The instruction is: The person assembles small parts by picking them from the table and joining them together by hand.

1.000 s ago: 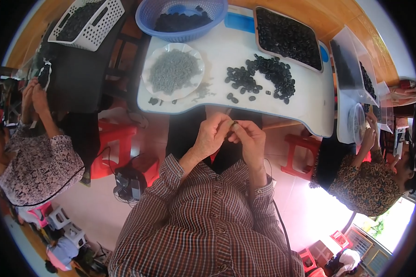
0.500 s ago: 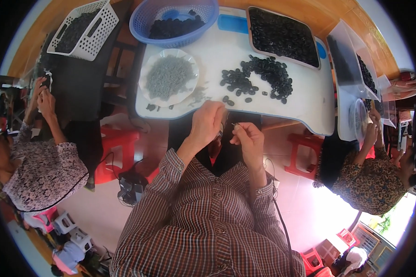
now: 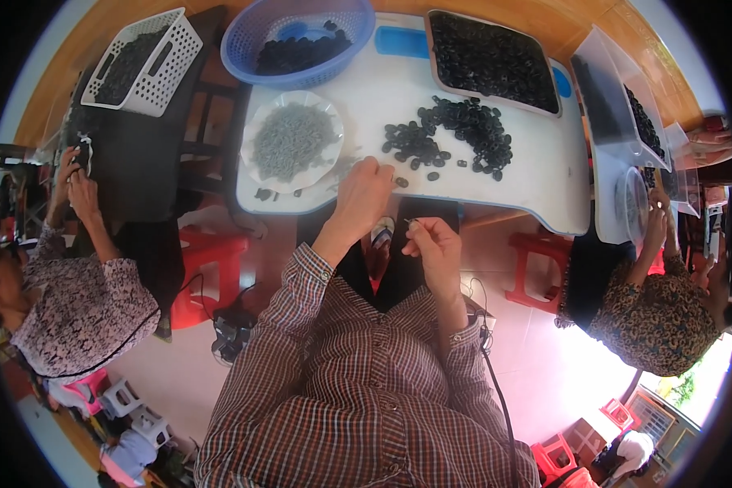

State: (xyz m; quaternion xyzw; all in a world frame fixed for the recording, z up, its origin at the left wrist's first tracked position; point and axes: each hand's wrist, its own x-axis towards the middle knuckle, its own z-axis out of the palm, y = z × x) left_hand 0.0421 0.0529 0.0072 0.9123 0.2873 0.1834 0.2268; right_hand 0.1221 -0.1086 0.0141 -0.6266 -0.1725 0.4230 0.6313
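Head view, please: how is your right hand (image 3: 435,246)?

– Its thumb and forefinger are pinched together on a small piece (image 3: 412,221), which sticks out a little at the tips. It is too tiny for me to say its exact shape. I hold it in the air, just in front of the near edge of the table (image 3: 541,175).

And your left hand (image 3: 366,195)?

– It reaches over the near edge, with the fingers curled and pointing down. The back of the hand hides the grip, so I cannot tell if it has hold of something. Just beside its fingertips lies one dark oval piece (image 3: 401,182).

What else is around?

– To the right of this hand are the loose dark oval pieces (image 3: 494,154), spread in a heap. Toward the left edge stands a white plate (image 3: 328,165) with grey bits (image 3: 293,142). A blue basket (image 3: 301,79) is at the far left corner, and a tray (image 3: 496,98) at the far right one; both contain dark pieces.
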